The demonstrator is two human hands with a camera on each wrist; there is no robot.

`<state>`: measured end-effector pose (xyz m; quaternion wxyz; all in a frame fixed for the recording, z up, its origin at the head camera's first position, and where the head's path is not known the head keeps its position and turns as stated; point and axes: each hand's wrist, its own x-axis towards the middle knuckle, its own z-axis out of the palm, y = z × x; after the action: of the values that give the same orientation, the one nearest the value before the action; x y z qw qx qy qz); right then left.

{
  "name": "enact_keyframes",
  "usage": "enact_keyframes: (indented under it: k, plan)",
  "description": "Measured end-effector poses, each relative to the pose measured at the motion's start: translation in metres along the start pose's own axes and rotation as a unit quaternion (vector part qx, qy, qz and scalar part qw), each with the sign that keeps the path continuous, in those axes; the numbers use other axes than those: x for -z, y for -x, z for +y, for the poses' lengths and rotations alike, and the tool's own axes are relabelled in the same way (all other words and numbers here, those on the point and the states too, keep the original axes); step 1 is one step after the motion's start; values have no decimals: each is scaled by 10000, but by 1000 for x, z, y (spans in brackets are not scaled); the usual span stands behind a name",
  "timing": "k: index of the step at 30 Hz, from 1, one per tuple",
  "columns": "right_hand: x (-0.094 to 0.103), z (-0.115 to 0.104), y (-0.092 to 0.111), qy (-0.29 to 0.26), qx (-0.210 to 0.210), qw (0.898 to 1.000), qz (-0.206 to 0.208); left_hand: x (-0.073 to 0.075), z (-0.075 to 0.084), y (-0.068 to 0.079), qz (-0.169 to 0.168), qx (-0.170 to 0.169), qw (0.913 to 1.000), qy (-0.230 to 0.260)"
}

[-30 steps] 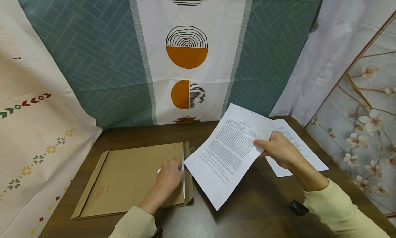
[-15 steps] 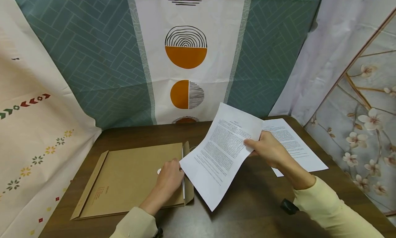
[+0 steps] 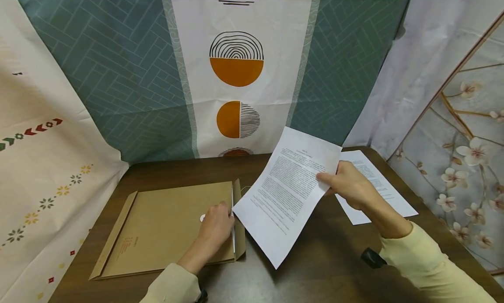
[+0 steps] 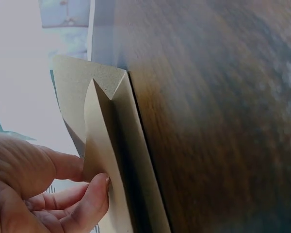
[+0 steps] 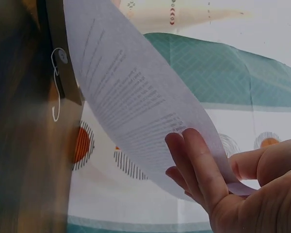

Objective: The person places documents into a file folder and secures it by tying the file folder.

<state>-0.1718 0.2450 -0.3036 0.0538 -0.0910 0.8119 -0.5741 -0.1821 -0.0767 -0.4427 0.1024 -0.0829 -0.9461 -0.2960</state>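
Tan envelope, white sheet with dark print, brown table, green herringbone panel, pale yellow sleeve

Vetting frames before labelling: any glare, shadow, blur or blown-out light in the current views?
Head: mostly clear, soft glare on the table at bottom centre, a shadow beside the held paper. Left wrist: the envelope has fairly crisp edges, table smeared at right, upper left nearly pure white. Right wrist: paper dim, print unreadable, cloth washed out at upper right.
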Motion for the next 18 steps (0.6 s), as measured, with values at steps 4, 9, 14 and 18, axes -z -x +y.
enact_keyframes:
  k: [4, 9, 14, 18]
  plan:
    - [-2, -7, 1, 197, 40, 9998, 67, 0, 1, 0, -5, 56, 10000, -29]
    - [-9, -13, 0, 231, 138, 9996, 81, -1, 3, 0, -31, 135, 9999, -62]
    - [-21, -11, -5, 157, 299, 9990, 302, -1, 3, 0, -37, 113, 9999, -52]
    - [-34, -4, -11, 167, 408, 9961, 765, -1, 2, -1, -50, 114, 9999, -13]
